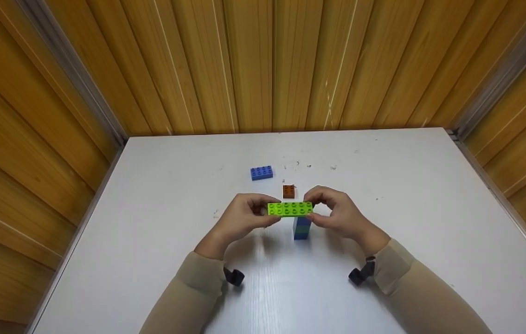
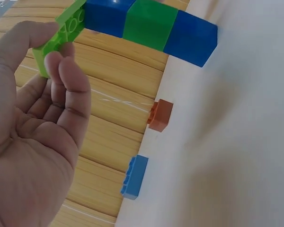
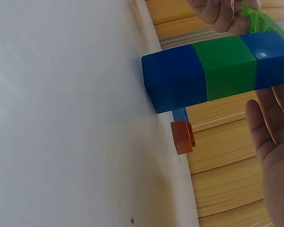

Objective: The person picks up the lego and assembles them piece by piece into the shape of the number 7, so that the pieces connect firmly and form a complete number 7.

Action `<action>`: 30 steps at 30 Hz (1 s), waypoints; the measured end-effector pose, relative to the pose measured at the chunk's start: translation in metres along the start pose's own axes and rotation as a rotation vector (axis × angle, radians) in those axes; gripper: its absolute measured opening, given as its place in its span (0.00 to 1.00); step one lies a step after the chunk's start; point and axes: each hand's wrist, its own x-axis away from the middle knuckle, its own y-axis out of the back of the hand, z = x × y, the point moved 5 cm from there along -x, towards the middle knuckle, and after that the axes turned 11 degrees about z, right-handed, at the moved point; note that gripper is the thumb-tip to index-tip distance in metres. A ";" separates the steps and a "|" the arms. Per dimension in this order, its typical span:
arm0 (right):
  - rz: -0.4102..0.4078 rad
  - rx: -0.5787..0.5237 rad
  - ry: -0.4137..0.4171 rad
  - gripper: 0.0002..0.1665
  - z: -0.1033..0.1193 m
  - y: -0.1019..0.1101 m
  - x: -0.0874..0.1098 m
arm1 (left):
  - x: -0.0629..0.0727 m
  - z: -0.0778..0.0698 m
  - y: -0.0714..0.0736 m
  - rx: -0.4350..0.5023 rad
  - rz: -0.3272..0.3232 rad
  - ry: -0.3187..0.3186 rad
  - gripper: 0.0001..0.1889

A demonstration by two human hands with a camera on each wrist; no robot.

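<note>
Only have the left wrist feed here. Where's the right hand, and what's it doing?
Observer: Head view has it: the right hand pinches the right end of the light-green piece between thumb and fingers.

Operator: Copy. I only get that piece's underside. Top face?

Observer: Bare studs in two rows, nothing stacked on it.

Operator: And the loose blue brick, stud count? I see it edge-on.

Observer: Eight, two rows of four, per the head view.
</note>
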 end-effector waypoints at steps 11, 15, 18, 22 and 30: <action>-0.006 -0.013 -0.017 0.14 -0.002 -0.001 0.001 | -0.002 0.003 -0.012 0.112 -0.036 -0.034 0.21; -0.005 -0.016 -0.016 0.14 -0.001 -0.001 0.000 | -0.001 0.003 -0.013 0.117 -0.049 -0.046 0.20; 0.009 -0.019 -0.009 0.15 -0.002 -0.003 -0.003 | 0.000 0.002 -0.012 0.103 -0.057 -0.058 0.19; 0.034 -0.015 -0.022 0.16 -0.005 -0.002 -0.003 | -0.001 0.004 -0.013 0.072 -0.064 -0.071 0.18; 0.092 -0.068 -0.118 0.22 -0.016 0.026 -0.014 | -0.003 0.001 -0.016 0.062 -0.062 -0.092 0.18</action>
